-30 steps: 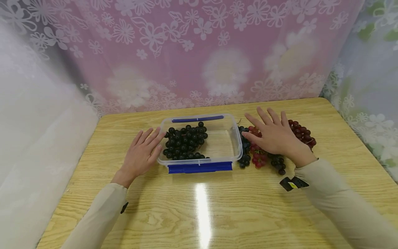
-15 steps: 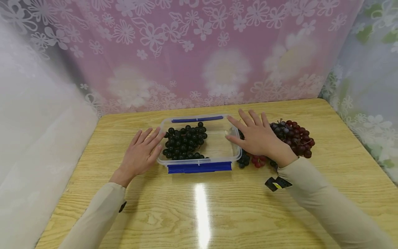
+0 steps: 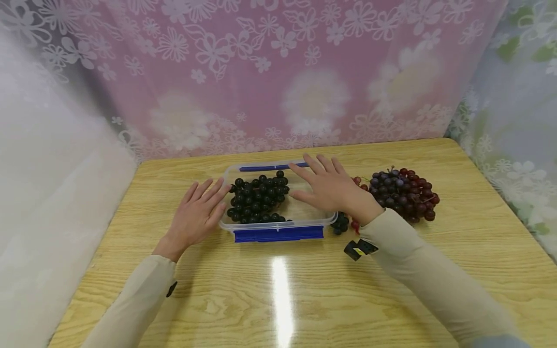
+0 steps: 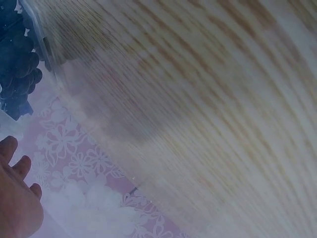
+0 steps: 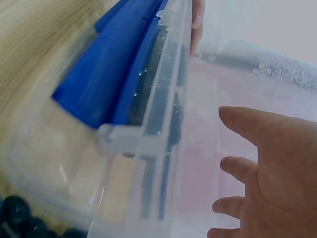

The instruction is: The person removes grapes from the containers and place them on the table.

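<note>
A clear plastic container (image 3: pixel 304 223) with blue clips holds a bunch of black grapes (image 3: pixel 256 195) in its left part. At its left rim lies my left hand (image 3: pixel 196 212), fingers straight and spread, fingertips right at the edge. My right hand (image 3: pixel 328 188) hovers over the container's right side, palm down and fingers spread, with nothing in it. The right wrist view shows the right hand's fingers (image 5: pixel 237 168) apart, above the rim. In the left wrist view only part of the left hand (image 4: pixel 17 198) shows, beside the container.
Right of the container lie dark grapes (image 3: pixel 340 224), partly covered red grapes (image 3: pixel 356 225), and a heap of purple and dark red grapes (image 3: pixel 404 193). They rest on a wood-grain table (image 3: pixel 217 295). A pink floral curtain (image 3: pixel 261 96) hangs behind the table.
My right hand has moved left, from above the loose grapes to over the container's right side, uncovering the purple grapes. The left hand has stayed almost still.
</note>
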Motion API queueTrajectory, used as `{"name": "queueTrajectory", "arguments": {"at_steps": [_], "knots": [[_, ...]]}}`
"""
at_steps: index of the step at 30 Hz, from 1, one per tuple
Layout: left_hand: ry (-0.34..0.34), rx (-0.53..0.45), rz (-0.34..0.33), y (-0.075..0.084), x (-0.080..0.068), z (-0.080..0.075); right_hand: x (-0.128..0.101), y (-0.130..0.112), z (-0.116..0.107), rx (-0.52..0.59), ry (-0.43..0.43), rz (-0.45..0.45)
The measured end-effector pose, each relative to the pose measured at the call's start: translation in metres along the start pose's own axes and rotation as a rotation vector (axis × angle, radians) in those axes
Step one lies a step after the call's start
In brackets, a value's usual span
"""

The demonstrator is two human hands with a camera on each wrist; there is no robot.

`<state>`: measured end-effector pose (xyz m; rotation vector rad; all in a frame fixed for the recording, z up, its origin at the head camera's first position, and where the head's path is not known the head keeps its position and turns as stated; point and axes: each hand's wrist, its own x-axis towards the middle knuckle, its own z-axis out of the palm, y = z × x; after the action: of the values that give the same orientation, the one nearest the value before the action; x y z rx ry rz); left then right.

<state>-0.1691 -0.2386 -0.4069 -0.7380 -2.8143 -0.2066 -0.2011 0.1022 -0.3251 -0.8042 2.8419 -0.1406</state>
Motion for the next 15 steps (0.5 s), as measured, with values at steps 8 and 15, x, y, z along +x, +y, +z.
{"name": "queueTrajectory", "arguments": {"at_steps": [8, 15], "knots": [[0.005, 0.0, 0.004, -0.001, 0.0, 0.001, 0.017, -0.017, -0.003, -0.026, -0.015, -0.027], [0.006, -0.007, -0.002, 0.0, 0.0, 0.002, 0.029, -0.028, 0.003, -0.073, -0.058, -0.022]]}}
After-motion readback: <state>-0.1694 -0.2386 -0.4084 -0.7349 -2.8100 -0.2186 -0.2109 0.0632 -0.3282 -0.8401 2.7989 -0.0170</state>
